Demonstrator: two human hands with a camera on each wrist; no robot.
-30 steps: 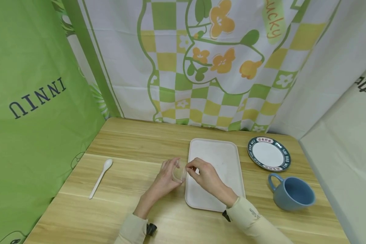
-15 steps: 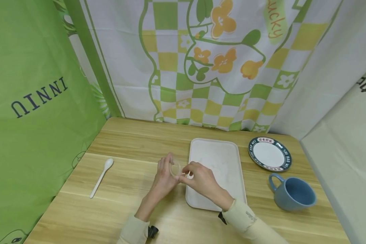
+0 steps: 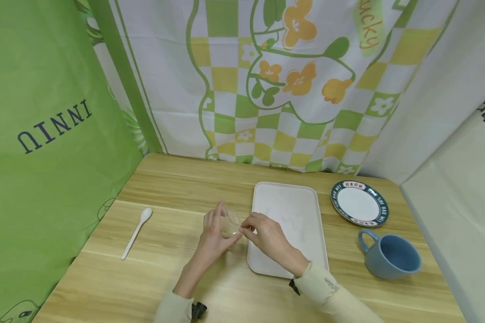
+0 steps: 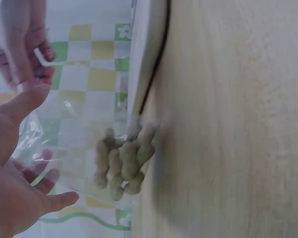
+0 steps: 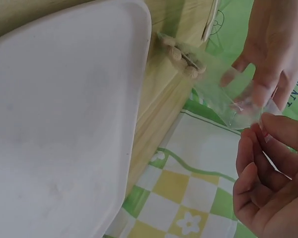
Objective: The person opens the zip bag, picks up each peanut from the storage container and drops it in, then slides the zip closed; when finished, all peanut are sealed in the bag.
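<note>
Several unshelled peanuts (image 4: 121, 163) lie at the bottom of a clear plastic bag (image 5: 213, 94), which hangs low beside the tray's left edge. My left hand (image 3: 212, 235) holds the bag near its mouth, thumb on one side and fingers on the other. From the right, my right hand (image 3: 268, 233) pinches the bag's upper edge between thumb and fingertips, close to the left thumb. The mouth looks spread in the head view. In the right wrist view the peanuts sit at the far end of the bag, away from both hands.
A pale rectangular tray (image 3: 293, 215) lies under and beyond the right hand. Left on the wooden table (image 3: 178, 179) is a white spoon (image 3: 135, 235). To the right stand a green-rimmed plate (image 3: 357, 204) and a blue mug (image 3: 377, 260). Patterned curtains (image 3: 283, 134) border the back.
The left hand has shifted slightly left and its fingers have spread wider around the bag's mouth. The right hand has come a little left, still pinching the edge.
</note>
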